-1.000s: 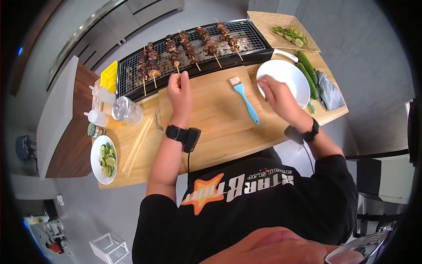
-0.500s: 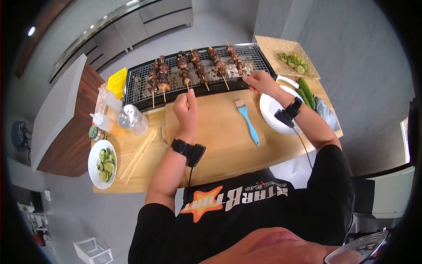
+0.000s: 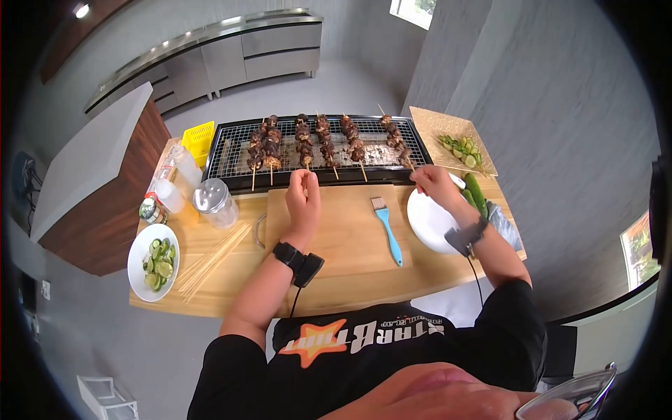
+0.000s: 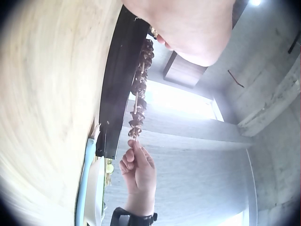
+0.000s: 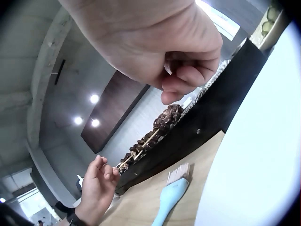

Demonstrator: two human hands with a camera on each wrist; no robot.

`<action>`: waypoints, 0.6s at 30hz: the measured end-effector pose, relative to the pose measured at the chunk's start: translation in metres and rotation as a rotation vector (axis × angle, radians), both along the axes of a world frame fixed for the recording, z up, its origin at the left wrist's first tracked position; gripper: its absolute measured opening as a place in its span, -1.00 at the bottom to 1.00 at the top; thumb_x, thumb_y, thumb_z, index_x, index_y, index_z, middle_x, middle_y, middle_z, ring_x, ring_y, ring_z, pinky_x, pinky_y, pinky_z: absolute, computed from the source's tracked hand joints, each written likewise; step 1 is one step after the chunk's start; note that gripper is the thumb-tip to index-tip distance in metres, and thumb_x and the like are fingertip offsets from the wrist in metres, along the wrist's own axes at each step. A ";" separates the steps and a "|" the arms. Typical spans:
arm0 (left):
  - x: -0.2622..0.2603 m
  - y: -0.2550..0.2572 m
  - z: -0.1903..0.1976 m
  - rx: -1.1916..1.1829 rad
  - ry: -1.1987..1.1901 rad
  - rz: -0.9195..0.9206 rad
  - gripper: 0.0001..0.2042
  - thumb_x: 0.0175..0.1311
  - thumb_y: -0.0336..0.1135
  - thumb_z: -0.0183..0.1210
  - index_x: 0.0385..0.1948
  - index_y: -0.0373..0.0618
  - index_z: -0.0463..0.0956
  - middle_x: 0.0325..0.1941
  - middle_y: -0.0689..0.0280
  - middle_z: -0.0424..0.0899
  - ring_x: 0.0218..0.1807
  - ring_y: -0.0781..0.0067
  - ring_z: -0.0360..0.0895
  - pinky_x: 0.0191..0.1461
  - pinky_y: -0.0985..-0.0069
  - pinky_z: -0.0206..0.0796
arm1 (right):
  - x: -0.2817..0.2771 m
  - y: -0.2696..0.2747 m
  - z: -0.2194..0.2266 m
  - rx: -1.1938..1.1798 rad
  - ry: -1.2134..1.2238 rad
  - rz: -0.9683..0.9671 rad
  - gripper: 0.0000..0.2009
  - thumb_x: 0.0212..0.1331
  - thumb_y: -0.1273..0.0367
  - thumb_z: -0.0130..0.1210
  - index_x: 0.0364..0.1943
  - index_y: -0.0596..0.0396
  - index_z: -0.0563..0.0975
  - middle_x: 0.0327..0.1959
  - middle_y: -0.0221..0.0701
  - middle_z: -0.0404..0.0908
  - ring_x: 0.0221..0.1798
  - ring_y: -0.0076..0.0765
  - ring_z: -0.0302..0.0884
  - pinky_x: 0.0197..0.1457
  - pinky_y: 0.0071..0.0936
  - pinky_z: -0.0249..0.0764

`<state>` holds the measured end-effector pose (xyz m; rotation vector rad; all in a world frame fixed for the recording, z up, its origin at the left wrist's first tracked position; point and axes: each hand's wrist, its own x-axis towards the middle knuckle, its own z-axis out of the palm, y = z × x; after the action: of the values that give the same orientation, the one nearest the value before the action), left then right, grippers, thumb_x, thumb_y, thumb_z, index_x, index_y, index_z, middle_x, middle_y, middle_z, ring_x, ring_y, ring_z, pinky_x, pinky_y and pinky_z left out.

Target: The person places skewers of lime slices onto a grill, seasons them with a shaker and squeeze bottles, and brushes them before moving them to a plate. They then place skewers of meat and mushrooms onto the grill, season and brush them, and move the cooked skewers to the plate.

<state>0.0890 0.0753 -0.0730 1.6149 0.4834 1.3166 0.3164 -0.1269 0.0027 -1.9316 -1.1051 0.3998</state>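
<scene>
Several meat skewers lie across the wire rack of a long black grill point(image 3: 234, 183). My left hand point(image 3: 302, 213) pinches the stick end of one meat skewer point(image 3: 303, 140) left of the grill's middle. At the grill's right side, my right hand point(image 3: 437, 187) holds the stick of the rightmost meat skewer point(image 3: 393, 133) between thumb and fingertips. The left wrist view shows the right hand point(image 4: 139, 172) at the lower end of a skewer. A blue basting brush point(image 3: 389, 234) lies on a wooden cutting board point(image 3: 336, 231) between my arms.
A white bowl point(image 3: 428, 224) sits under my right forearm, beside cucumbers point(image 3: 476, 194). Sliced limes fill another white bowl point(image 3: 133, 262) at left, near bare skewers point(image 3: 213, 260), a lidded jar point(image 3: 217, 203) and squeeze bottles point(image 3: 170, 196). A tan board point(image 3: 437, 126) holds more slices.
My right hand has moved from over the white bowl to the rightmost skewer and taken hold of its stick. The left hand stays at its skewer. The head view has tilted up.
</scene>
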 end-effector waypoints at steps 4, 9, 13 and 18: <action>-0.002 -0.003 0.003 -0.011 0.021 -0.004 -0.78 0.40 -0.22 0.00 -0.33 -0.21 0.38 -0.57 0.41 0.35 -0.52 0.66 0.24 -0.50 0.61 0.07 | -0.011 -0.057 0.008 -0.032 -0.073 -0.022 -0.78 0.26 0.37 0.07 -0.48 0.24 0.52 -0.67 -0.49 0.47 -0.59 -0.66 0.34 -0.51 -0.59 0.28; -0.001 -0.002 -0.001 -0.067 0.023 -0.052 -0.78 0.41 -0.22 -0.02 -0.33 -0.20 0.39 -0.58 0.42 0.32 -0.52 0.69 0.20 -0.50 0.62 0.04 | -0.032 -0.128 0.015 -0.051 -0.178 -0.185 -0.82 0.27 0.41 0.05 -0.39 0.27 0.54 -0.66 -0.49 0.46 -0.57 -0.65 0.37 -0.48 -0.62 0.31; -0.003 -0.004 0.002 -0.095 0.054 -0.071 -0.79 0.40 -0.22 0.00 -0.33 -0.19 0.40 -0.58 0.45 0.31 -0.52 0.72 0.19 -0.49 0.64 0.05 | -0.028 -0.174 -0.010 -0.022 -0.159 -0.334 -0.85 0.25 0.44 0.04 -0.38 0.27 0.54 -0.68 -0.49 0.41 -0.58 -0.64 0.35 -0.49 -0.60 0.30; -0.002 -0.010 0.008 -0.153 0.004 -0.125 -0.80 0.41 -0.24 -0.03 -0.36 -0.15 0.39 -0.61 0.50 0.29 -0.54 0.75 0.18 -0.49 0.68 0.02 | -0.041 -0.194 -0.017 -0.182 -0.303 -0.431 -0.84 0.20 0.41 0.08 -0.37 0.27 0.55 -0.68 -0.29 0.46 -0.63 -0.44 0.40 -0.49 -0.46 0.33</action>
<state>0.0867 0.0657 -0.0655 1.4964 0.4667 1.1558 0.2758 -0.3213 -0.0142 -2.3770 -0.8201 -0.0333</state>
